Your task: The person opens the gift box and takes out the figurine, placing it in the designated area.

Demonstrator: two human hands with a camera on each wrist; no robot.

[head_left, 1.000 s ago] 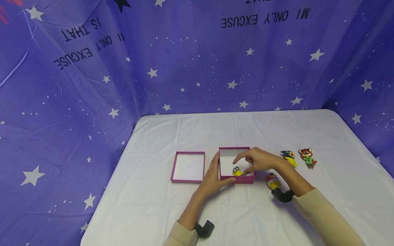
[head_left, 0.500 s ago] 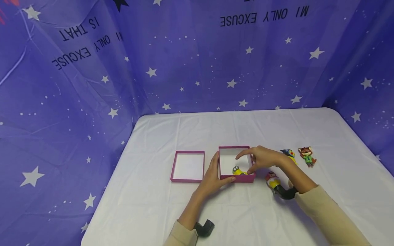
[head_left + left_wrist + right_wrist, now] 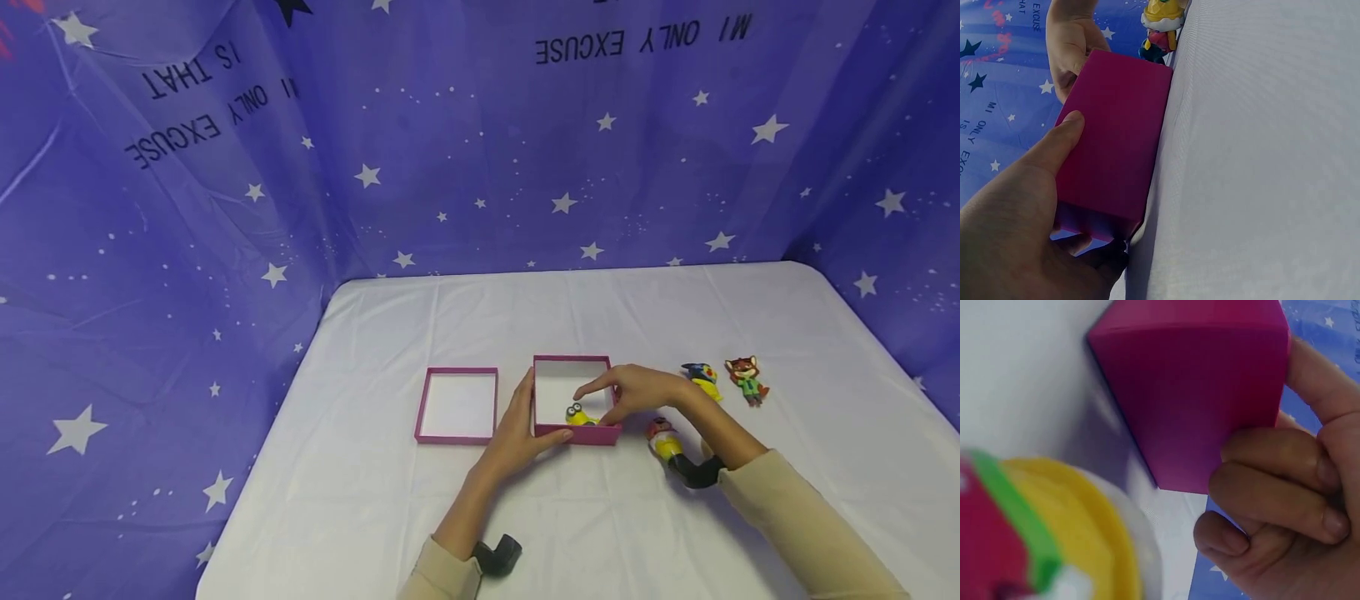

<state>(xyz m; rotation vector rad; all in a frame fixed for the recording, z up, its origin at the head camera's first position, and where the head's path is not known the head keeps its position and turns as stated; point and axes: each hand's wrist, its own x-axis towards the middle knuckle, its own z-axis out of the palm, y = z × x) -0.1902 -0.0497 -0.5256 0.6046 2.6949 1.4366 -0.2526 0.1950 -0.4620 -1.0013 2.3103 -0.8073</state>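
A magenta box (image 3: 573,435) with a white inside stands on the table. My left hand (image 3: 517,437) grips its left side, thumb across the front wall, as the left wrist view also shows. Inside the box lies a yellow Minion figure (image 3: 579,416) with big round eyes. My right hand (image 3: 633,392) reaches over the right rim, index finger and thumb spread apart inside, the thumb tip close to the Minion. Contact between them is unclear. The other right fingers (image 3: 1272,481) curl outside the box wall. Nothing shows pinched between thumb and index finger.
Left of the box lies a shallow magenta-rimmed lid (image 3: 457,406). A red-and-yellow figure (image 3: 664,439) lies by my right forearm. Farther right are a blue-and-yellow figure (image 3: 702,381) and a fox figure (image 3: 747,381). A starry purple curtain (image 3: 480,142) surrounds the white table (image 3: 360,500).
My right index finger and thumb first drew slightly up and right, away from the Minion, then lowered back a little. The left hand has kept its hold on the box.
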